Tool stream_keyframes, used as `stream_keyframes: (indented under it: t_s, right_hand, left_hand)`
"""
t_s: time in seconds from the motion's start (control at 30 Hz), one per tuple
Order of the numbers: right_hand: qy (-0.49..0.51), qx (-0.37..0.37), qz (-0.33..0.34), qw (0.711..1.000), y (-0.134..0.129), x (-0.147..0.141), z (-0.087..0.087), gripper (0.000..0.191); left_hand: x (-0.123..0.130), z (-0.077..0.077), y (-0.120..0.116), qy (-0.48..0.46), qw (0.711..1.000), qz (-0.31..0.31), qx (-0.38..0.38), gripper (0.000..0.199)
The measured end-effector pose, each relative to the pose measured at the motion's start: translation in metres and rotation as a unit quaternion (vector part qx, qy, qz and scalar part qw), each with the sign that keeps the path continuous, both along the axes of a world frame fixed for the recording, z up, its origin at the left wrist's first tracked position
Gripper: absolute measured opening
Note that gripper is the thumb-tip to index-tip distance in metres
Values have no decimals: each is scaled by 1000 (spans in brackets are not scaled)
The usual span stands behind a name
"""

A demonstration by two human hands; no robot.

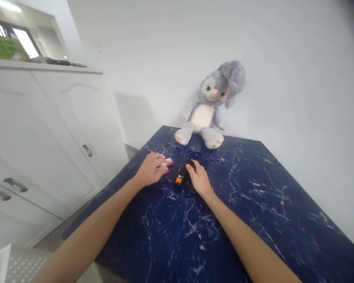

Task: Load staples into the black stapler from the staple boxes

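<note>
My right hand [199, 177] is wrapped round a black, elongated stapler-like object [183, 173] with an orange patch at its near end, held at the dark blue marbled tabletop [177, 232]. To its left, my left hand [151, 169] has its fingers curled down over small red-and-white boxes [169, 161]. The fingers partly cover these boxes, so their full shape is hidden. A short gap separates the boxes from the black object.
A grey plush rabbit [203, 116] sits at the table's far edge against the white wall [283, 78]. White cabinets [47, 129] with dark handles stand on the left, a green basket [6, 45] on top. A white perforated item [23, 265] shows at lower left.
</note>
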State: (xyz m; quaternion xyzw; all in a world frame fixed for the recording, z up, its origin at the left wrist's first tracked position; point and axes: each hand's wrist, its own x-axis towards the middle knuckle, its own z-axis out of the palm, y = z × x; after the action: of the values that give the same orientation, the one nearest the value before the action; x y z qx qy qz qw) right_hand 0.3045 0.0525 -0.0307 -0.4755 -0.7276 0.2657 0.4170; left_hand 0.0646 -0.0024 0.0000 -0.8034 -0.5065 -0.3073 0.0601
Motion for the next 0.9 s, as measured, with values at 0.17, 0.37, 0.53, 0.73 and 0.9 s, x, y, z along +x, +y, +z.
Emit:
stream_keyframes:
  t_s: [0.17, 0.37, 0.53, 0.73, 0.9]
  right_hand:
    - [31, 3, 1, 1000, -1, 0, 0, 39]
    - [54, 55, -60, 995, -4, -2, 0, 50]
    - [6, 63, -70, 996, -6, -3, -1, 45]
    - [-18, 29, -36, 999, -7, -2, -2, 46]
    - [31, -7, -28, 999, -5, 0, -1, 47]
  left_hand:
    - [34, -9, -8, 132, 979, -138, -74, 63]
    - [24, -6, -2, 79, 995, -49, -43, 58]
    - [-18, -5, 10, 33, 991, 127, -20, 41]
    - [-18, -20, 22, -58, 981, 185, -22, 32]
    - [8, -10, 10, -64, 993, 98, 34, 30]
